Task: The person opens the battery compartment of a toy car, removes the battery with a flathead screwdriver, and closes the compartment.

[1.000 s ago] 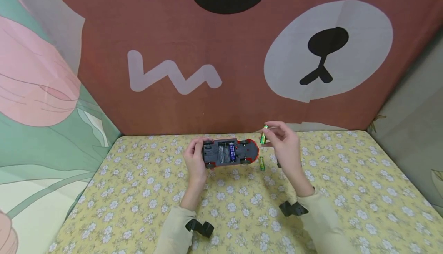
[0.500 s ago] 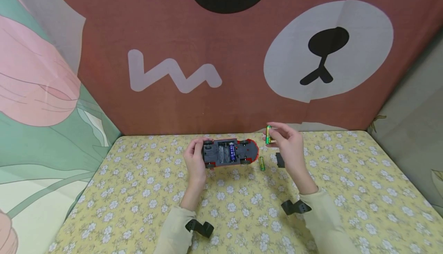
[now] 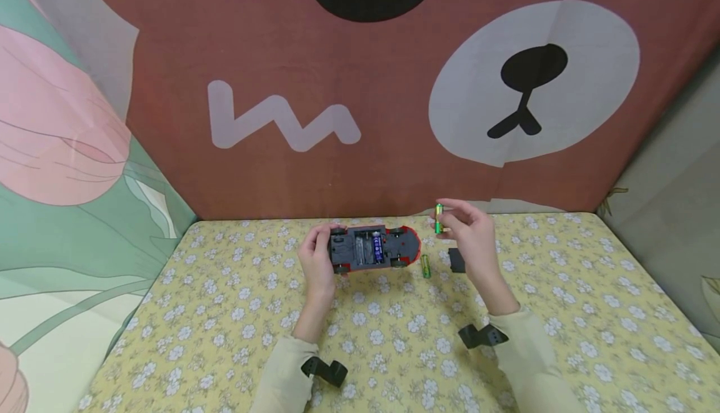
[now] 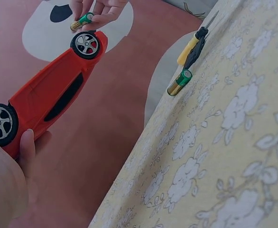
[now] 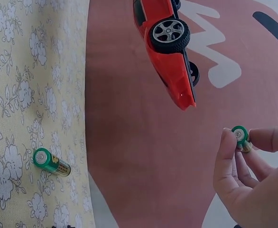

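The left hand (image 3: pixel 317 262) grips the rear end of a red toy car (image 3: pixel 374 248), fingers curled round its body, and holds it upside down just above the flowered surface (image 3: pixel 236 313) — the black underside faces up, the battery bay lies open, and one blue battery (image 3: pixel 378 249) sits inside it. The left wrist view shows the car's red side and two wheels, with the thumb pressed against the tail. Off the car's nose, the right hand (image 3: pixel 471 235) is raised a little above the surface and pinches a green battery (image 3: pixel 439 218) between thumb and fingertips, the battery standing roughly upright; the right wrist view catches its round end poking out past the fingertips (image 5: pixel 230 142). A second green battery (image 3: pixel 425 265) lies flat on the surface between the car's nose and the right hand, and a small black cover (image 3: pixel 456 260) rests just beside it, under the right hand. From the left wrist view, a yellow-handled screwdriver (image 4: pixel 192 47) lies beyond that loose battery.
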Available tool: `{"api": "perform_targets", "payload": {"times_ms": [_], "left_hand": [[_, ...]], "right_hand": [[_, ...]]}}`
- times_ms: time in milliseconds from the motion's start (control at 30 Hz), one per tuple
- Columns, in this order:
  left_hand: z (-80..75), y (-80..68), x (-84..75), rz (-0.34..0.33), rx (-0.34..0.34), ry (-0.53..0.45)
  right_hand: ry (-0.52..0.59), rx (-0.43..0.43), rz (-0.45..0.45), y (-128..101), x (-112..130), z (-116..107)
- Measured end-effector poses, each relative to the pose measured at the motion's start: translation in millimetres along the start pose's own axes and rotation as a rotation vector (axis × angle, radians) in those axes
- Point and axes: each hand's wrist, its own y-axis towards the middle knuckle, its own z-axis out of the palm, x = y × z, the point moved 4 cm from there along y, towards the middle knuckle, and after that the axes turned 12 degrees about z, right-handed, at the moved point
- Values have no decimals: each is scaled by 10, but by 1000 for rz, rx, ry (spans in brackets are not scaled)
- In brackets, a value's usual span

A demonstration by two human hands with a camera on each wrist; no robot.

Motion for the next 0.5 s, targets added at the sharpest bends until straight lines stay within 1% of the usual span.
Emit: {"api": "perform_targets", "payload": {"times_ms": [300,500], "left_hand": [[3,0,-2,5,-3,2],[6,-3,-8,4,-1,4]], "right_hand": [[-10,7,39,52,-50,-50],[-5,-3,70,91,-100,-76]]}}
